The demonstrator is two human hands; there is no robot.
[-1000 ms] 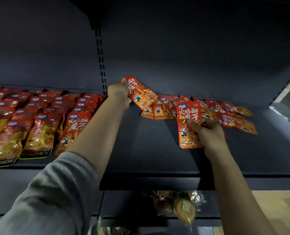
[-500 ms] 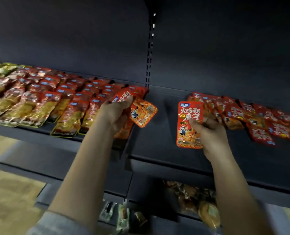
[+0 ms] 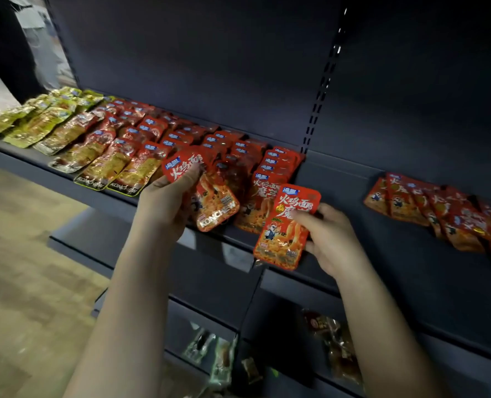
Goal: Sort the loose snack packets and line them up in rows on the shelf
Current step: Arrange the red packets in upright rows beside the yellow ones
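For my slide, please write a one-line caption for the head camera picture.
Each hand, left hand and right hand, holds a red packet before the shelf rows.

Loose packets (image 3: 451, 214) run off the right edge; lower-shelf goods (image 3: 339, 349) blurred.

Hands (image 3: 164, 205) (image 3: 332, 239) grip packets (image 3: 284, 228) (red).

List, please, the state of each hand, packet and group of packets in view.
Left hand: grips a red packet.
Right hand: pinches another red packet, held upright.
Rows: lined up, overlapping, on the shelf.
Loose pile: unsorted, at the right.
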